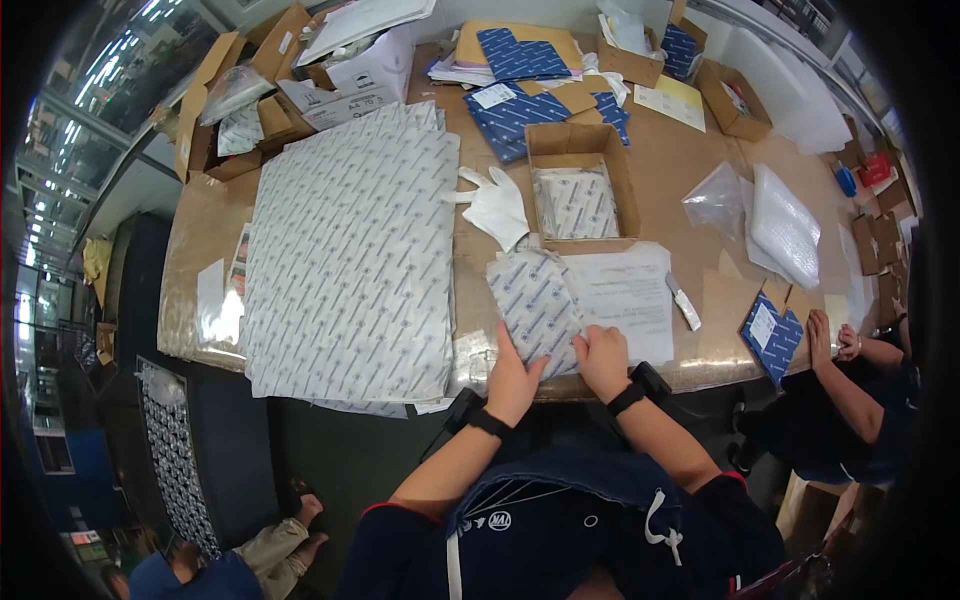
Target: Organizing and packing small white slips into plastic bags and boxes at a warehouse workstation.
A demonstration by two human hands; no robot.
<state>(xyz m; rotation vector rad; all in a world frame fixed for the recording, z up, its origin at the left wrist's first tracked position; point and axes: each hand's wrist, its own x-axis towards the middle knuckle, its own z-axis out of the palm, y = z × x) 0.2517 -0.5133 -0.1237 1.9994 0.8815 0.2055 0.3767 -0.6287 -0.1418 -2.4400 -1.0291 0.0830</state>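
Directly in front of me lies a flat packet (540,300) wrapped in white paper with a repeated blue print. My left hand (514,382) grips its near left corner, thumb on top. The near right edge is held by my right hand (603,362), its thumb also on the paper. Just beyond stands an open cardboard box (572,146) with a similar wrapped packet (577,203) inside. A white glove (497,208) rests left of the box. Under the packet's right side sits a printed sheet (630,300), with a white-handled knife (685,303) beside it.
A large stack of printed wrapping paper (350,250) covers the table's left. Blue flat cartons (500,118) and cardboard boxes (735,100) line the back. Bubble wrap (785,225) lies at right. There a co-worker's hand (820,340) is by a blue carton (772,335).
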